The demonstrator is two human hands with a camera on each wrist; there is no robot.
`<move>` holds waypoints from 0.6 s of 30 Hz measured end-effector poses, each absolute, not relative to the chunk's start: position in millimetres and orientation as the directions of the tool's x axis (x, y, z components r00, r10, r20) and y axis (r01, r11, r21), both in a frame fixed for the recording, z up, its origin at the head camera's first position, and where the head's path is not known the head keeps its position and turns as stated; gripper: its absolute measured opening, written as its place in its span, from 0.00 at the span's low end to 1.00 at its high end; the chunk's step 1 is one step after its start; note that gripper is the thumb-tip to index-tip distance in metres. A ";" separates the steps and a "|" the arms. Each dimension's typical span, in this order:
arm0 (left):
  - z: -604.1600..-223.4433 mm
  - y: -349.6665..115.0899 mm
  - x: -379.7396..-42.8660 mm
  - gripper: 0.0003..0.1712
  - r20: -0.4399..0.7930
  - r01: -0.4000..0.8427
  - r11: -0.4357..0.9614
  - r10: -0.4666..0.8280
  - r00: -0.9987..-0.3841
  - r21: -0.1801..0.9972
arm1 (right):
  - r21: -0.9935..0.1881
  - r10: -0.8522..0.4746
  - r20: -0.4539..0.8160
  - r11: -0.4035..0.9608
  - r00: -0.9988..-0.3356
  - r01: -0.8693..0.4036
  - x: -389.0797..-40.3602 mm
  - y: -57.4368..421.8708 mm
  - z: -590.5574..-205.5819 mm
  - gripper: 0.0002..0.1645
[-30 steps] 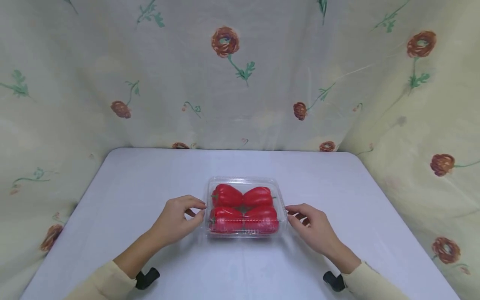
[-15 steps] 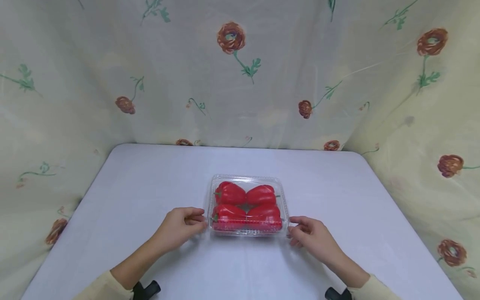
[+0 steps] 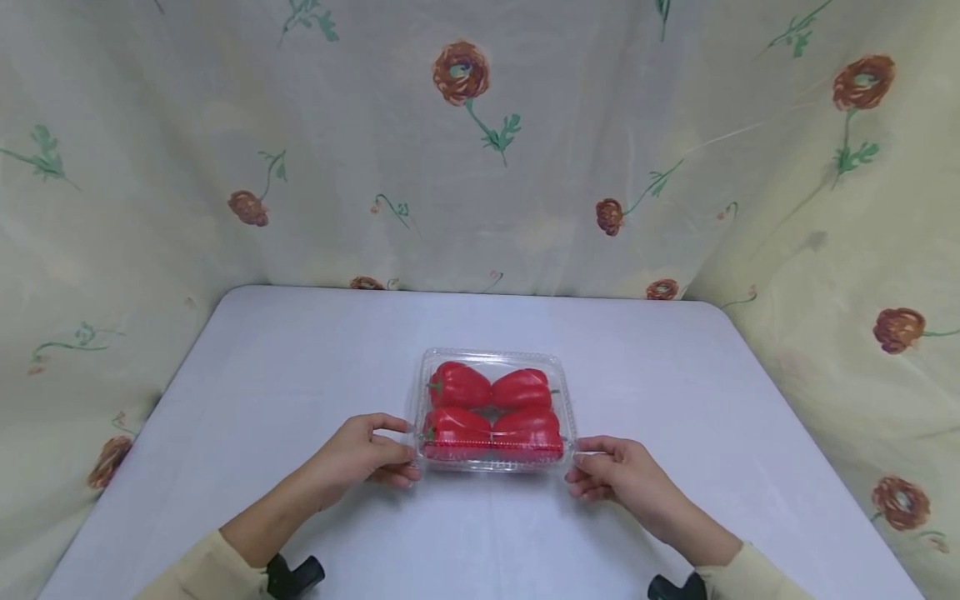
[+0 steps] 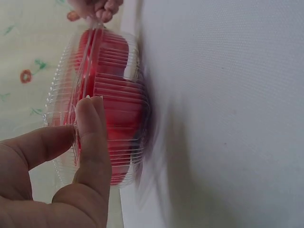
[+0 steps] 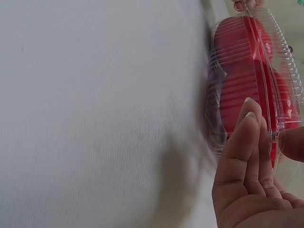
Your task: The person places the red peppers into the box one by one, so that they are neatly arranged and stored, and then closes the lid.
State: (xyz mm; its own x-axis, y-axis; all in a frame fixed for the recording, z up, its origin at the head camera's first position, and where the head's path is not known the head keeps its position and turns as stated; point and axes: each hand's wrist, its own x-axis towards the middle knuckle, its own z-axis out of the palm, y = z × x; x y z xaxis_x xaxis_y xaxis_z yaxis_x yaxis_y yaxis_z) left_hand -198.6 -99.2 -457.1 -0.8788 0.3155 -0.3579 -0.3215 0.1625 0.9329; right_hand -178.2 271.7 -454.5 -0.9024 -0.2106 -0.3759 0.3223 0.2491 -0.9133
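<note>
A clear plastic clamshell box (image 3: 491, 467) with a ridged base sits near the middle of the table, its lid down. Several red bell peppers (image 3: 459, 386) with green stems show through it. At the box's near left corner, my left hand (image 3: 367, 457) pinches the rim between thumb and fingers. My right hand (image 3: 621, 475) grips the rim at the near right corner in the same way. Close up in the left wrist view, the rim (image 4: 87, 71) runs between thumb and fingertips. The right wrist view has fingers (image 5: 240, 142) under the rim and the thumb (image 5: 292, 143) on its other side.
A white cloth covers the table (image 3: 315, 342), which has rounded far corners. Behind and beside it hangs a pale curtain (image 3: 525, 183) with a rust-coloured flower print. Black camera mounts (image 3: 296, 577) are strapped at both wrists.
Both hands have slid toward the box's near corners, and their fingers have gone from resting by the sides to pinching the rim. The head view has shifted slightly.
</note>
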 end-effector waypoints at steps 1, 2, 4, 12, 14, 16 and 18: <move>-457.0 -99.3 -198.8 0.28 -0.363 -0.329 0.156 0.317 -0.876 0.931 | -0.915 -0.214 -0.378 0.234 -0.901 0.328 -178.2 272.0 -455.1 0.31; -456.8 -99.4 -198.8 0.28 -0.367 -0.335 0.152 0.318 -0.874 0.930 | -0.916 -0.214 -0.381 0.224 -0.900 0.334 -178.2 272.1 -455.7 0.31; -456.8 -99.5 -198.9 0.29 -0.374 -0.345 0.145 0.317 -0.872 0.927 | -0.917 -0.212 -0.382 0.208 -0.899 0.341 -178.2 271.9 -457.0 0.30; -455.0 -96.0 -196.9 0.26 -0.376 -0.347 0.151 0.271 -0.886 0.926 | -0.923 -0.196 -0.370 0.184 -0.908 0.337 -176.0 268.0 -458.5 0.27; -454.3 -94.4 -196.0 0.26 -0.378 -0.345 0.166 0.251 -0.891 0.924 | -0.929 -0.199 -0.358 0.176 -0.912 0.326 -175.1 267.3 -458.5 0.27; -453.6 -92.9 -195.5 0.26 -0.380 -0.345 0.176 0.235 -0.895 0.922 | -0.933 -0.201 -0.348 0.170 -0.916 0.317 -174.5 266.5 -458.4 0.27; -453.4 -92.2 -195.3 0.25 -0.376 -0.341 0.179 0.229 -0.898 0.923 | -0.933 -0.191 -0.346 0.174 -0.918 0.316 -174.0 265.4 -458.2 0.26</move>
State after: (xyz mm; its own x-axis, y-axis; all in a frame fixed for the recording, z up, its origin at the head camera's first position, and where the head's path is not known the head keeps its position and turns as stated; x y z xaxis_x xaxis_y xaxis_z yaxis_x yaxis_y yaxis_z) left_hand -195.3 -92.2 -453.4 -0.8980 0.2285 -0.3759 -0.3408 0.1789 0.9230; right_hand -174.0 265.4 -458.2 -0.9184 -0.1909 -0.3465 0.3157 0.1739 -0.9328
